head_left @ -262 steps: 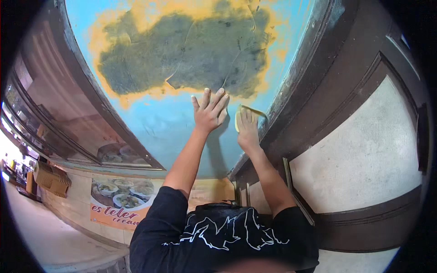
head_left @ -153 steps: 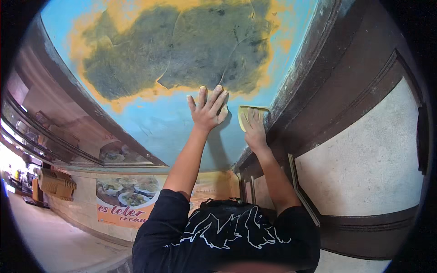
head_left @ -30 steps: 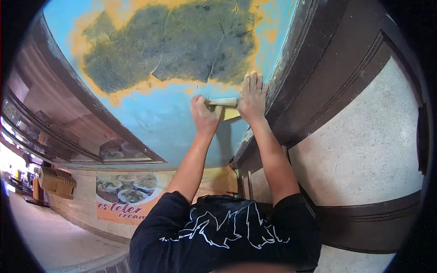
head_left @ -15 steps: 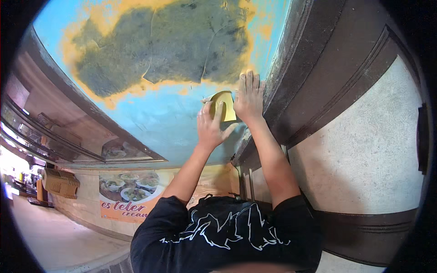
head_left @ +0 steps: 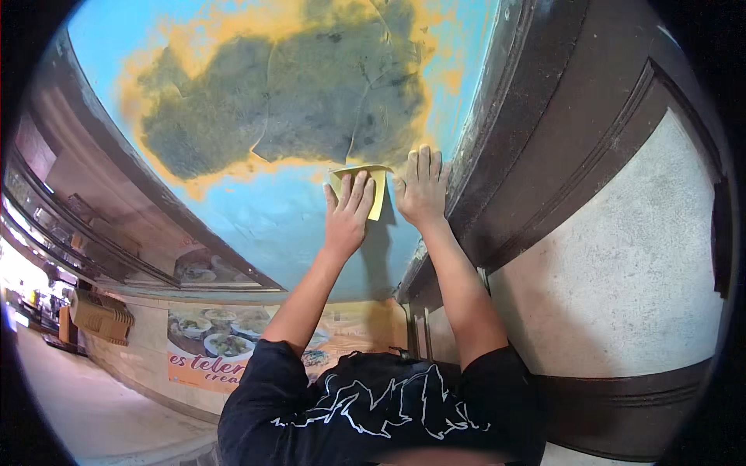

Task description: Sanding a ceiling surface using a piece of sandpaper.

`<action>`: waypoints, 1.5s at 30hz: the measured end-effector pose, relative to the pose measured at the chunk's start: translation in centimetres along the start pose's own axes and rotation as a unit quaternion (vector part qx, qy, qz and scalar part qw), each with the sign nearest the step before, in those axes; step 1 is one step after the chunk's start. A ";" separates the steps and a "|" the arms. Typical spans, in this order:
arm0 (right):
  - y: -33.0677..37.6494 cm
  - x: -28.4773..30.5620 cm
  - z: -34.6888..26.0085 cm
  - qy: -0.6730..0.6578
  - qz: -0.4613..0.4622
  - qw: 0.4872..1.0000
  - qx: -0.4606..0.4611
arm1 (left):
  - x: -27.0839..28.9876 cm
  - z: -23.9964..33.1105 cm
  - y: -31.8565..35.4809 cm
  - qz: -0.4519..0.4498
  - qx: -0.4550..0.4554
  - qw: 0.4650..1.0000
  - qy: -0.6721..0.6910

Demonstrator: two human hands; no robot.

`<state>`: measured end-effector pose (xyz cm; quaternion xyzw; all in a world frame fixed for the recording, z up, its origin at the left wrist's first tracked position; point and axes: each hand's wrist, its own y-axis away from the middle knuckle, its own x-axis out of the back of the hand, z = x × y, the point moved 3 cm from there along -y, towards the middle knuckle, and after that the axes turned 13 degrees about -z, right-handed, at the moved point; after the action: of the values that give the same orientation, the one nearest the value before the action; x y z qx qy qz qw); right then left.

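Observation:
My left hand (head_left: 347, 221) presses a folded yellow sheet of sandpaper (head_left: 379, 200) against a light-blue painted panel (head_left: 268, 221). Its fingers lie over the sheet, and the upper edge curls away from the surface. To its right, my right hand (head_left: 422, 198) rests flat on the panel with fingers extended, holding nothing, close to the dark wooden frame (head_left: 486, 167). Just above both hands spreads a large dark-grey patch (head_left: 311, 101) with cracks in it and an uneven orange border.
Dark molding surrounds a pale textured panel (head_left: 614, 264) on the right. A glass-fronted section (head_left: 116, 210) runs along the left. Lower left are a food poster (head_left: 206, 346), a brown slatted box (head_left: 101, 317) on the wall, and a pale floor (head_left: 109, 412).
My left hand has slid a little left with the sandpaper, its thumb now tucked nearer the fingers. My right hand stays flat on the panel. The view has shifted slightly.

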<state>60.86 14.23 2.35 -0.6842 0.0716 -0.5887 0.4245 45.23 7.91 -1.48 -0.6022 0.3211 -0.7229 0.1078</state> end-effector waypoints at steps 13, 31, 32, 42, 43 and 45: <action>0.3 -2.1 0.9 0.067 0.070 0.995 0.022 | 0.8 -0.3 -0.7 -0.025 -0.004 0.997 -0.071; 0.4 -3.1 0.4 0.060 0.083 0.994 0.038 | -2.3 -1.0 2.7 -0.060 0.024 0.996 -0.054; 0.3 -3.2 0.5 0.064 0.085 0.993 0.041 | -2.3 -0.9 2.4 -0.060 0.023 0.997 -0.052; 0.3 -3.0 0.3 0.046 0.091 0.994 0.044 | -2.9 -0.4 3.3 -0.053 0.030 0.997 -0.054; 0.3 -3.0 0.3 0.048 0.092 0.994 0.043 | -2.8 -0.3 3.2 -0.048 0.031 0.997 -0.053; 0.3 -3.1 0.5 0.050 0.088 0.994 0.041 | -1.9 -0.1 1.9 -0.033 0.031 0.998 -0.047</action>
<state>60.45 16.13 -0.09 -0.6267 0.1288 -0.5850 0.4985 45.21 7.53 -4.14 -0.6421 0.2730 -0.7068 0.1169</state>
